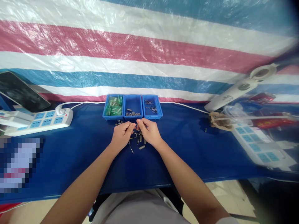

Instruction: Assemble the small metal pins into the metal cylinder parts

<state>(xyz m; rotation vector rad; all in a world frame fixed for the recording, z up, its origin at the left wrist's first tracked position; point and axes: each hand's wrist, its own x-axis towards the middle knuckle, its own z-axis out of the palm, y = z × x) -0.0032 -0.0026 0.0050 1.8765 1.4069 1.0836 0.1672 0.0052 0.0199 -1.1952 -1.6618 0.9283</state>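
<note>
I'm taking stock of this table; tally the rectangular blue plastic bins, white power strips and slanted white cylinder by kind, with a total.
Blue bins: 3
White power strips: 2
Slanted white cylinder: 1
Total: 6
Small loose metal parts: partly covered by the bare hands, so not counted.

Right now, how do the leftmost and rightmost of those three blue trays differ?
The leftmost tray holds green packets, while the rightmost tray holds loose thin metal pieces.
The leftmost tray's floor is mostly covered; the rightmost tray shows plenty of bare floor.
Both are blue, open-topped and look similar in size.
</note>
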